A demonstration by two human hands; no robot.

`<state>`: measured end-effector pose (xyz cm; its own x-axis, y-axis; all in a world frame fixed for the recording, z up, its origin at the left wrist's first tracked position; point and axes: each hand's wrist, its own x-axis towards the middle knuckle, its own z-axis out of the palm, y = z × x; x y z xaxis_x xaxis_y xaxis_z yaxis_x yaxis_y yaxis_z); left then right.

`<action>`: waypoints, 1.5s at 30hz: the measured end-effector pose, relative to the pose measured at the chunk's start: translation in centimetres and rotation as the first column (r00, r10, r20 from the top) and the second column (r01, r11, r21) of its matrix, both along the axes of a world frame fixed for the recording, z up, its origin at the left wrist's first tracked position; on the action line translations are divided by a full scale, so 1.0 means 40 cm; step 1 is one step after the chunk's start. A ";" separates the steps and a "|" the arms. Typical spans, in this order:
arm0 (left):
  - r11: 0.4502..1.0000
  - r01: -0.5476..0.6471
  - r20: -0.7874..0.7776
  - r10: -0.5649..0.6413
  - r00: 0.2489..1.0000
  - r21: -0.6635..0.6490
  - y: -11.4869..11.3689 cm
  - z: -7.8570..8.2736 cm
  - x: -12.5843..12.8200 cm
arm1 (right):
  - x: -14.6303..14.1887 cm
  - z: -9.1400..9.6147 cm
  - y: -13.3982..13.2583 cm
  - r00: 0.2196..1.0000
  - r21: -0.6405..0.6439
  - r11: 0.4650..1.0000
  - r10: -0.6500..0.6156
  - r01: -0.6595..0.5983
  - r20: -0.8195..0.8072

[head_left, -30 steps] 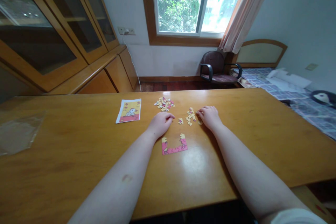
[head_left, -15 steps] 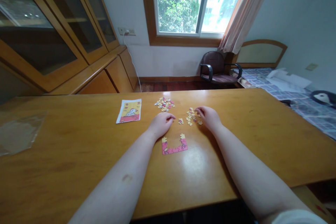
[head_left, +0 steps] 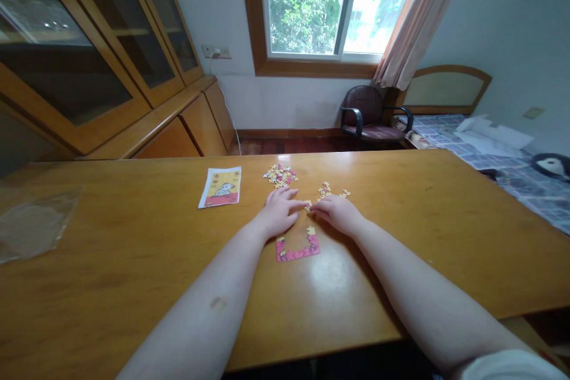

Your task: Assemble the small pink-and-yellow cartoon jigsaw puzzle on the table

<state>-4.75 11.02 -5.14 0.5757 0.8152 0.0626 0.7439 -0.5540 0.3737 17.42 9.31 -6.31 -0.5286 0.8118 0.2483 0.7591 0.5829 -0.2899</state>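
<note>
My left hand [head_left: 280, 212] lies over the table with its fingers spread, the index fingertip at a small joined cluster of yellow puzzle pieces [head_left: 307, 205]. From the other side my right hand [head_left: 339, 212] meets that cluster, its fingers pinched together on a puzzle piece mostly hidden by the fingertips. Nearer to me lies a U-shaped puzzle border [head_left: 297, 255], pink along the bottom with yellow tips; the left hand partly covers its upper left end. Loose yellow pieces [head_left: 325, 189] lie just beyond my right hand.
A heap of mixed puzzle pieces [head_left: 280, 174] sits farther back. To its left is a picture card [head_left: 222, 187] with a cartoon animal. A clear plastic bag [head_left: 38, 225] lies at the table's left. Past the far edge stands an office chair [head_left: 367, 111].
My right hand has moved left from the loose pieces to the small cluster. My left hand's fingers have spread, and its index finger now reaches the cluster.
</note>
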 end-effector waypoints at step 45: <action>1.000 0.019 0.008 -0.019 1.000 0.015 0.004 -0.012 -0.001 | -0.013 0.010 -0.012 0.999 -0.115 0.993 -0.014 0.010 -0.039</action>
